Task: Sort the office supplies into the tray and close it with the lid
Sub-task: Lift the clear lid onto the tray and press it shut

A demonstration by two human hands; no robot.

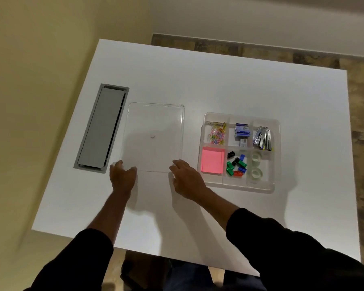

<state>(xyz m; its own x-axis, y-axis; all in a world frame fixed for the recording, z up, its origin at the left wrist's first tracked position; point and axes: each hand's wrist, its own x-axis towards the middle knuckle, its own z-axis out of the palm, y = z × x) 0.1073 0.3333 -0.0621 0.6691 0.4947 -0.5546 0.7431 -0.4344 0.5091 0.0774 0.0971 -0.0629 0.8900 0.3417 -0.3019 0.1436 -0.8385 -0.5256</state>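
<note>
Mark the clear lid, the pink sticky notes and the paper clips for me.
clear lid (153,131): head view, middle of its flat panel.
pink sticky notes (212,159): head view, centre of the top sheet.
paper clips (217,133): head view, middle of the heap.

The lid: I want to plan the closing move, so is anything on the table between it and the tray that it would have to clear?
Nothing visible. The clear lid lies flat left of the tray, with only bare white table between them. Left hand and right hand are at the lid's near corners. The supplies sit inside the compartments.

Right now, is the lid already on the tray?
No, the clear lid lies on the table left of the open tray, apart from it.
</note>
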